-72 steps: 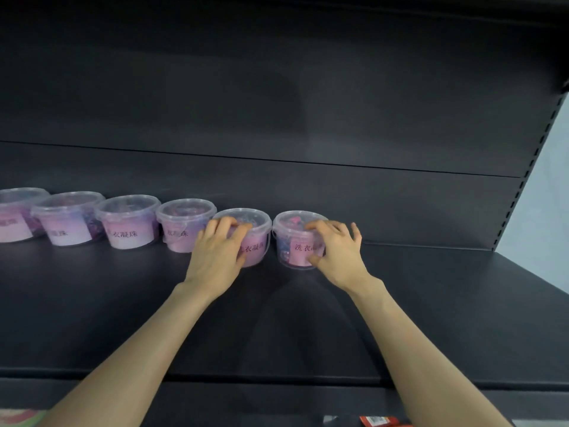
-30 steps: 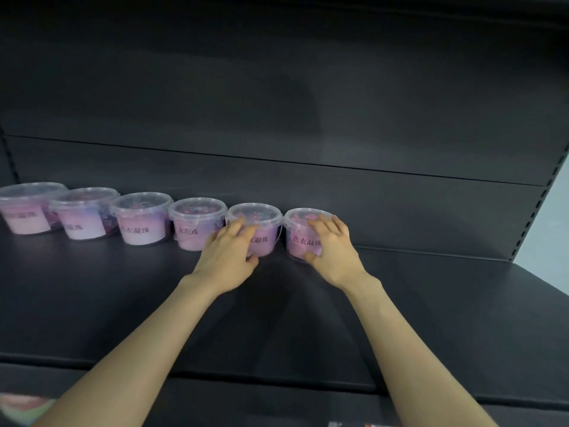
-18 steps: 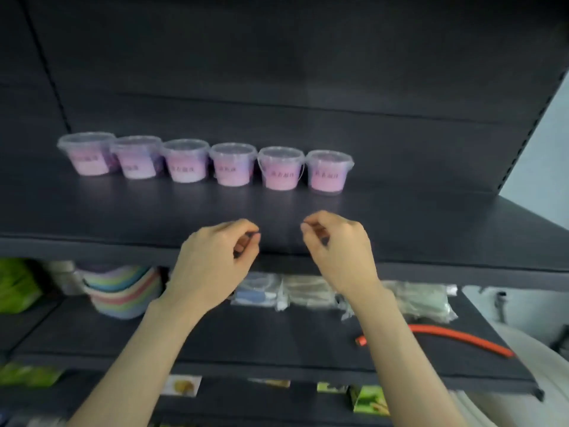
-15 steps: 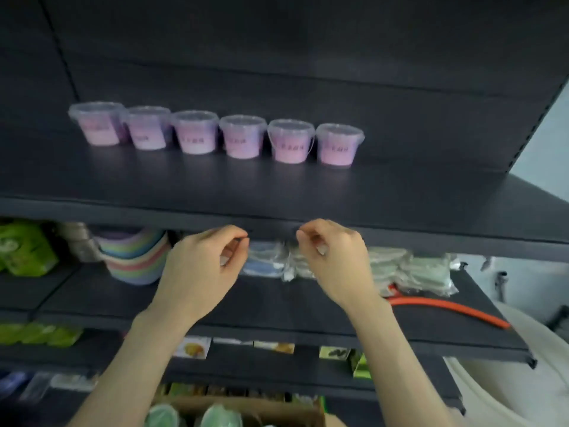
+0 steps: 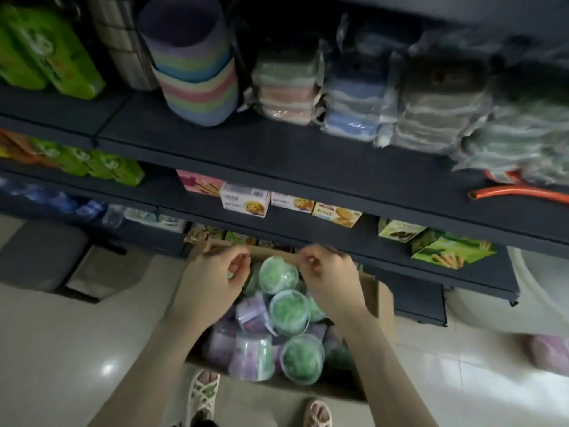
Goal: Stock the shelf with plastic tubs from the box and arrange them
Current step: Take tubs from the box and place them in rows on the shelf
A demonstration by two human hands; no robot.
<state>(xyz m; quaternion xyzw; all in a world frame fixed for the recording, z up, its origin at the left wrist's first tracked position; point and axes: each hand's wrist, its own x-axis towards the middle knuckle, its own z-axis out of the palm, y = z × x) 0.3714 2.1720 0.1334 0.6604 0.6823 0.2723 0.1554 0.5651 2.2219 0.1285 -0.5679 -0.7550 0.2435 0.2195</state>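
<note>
Left hand (image 5: 212,283) and right hand (image 5: 332,283), loosely curled, empty, over tubs (image 5: 278,274) in box (image 5: 380,298)

One box (image 5: 381,300), three lid-up green tubs (image 5: 278,274), one orange hose (image 5: 520,192)

One head-worn wide-angle view looks steeply down, close over the box (image 5: 381,298) on the floor (image 5: 61,349) before the shelves (image 5: 308,161).

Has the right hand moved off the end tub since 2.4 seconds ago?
Yes. The right hand has dropped from that upper shelf to below the biscuit shelf, over the cardboard box of tubs.
</note>
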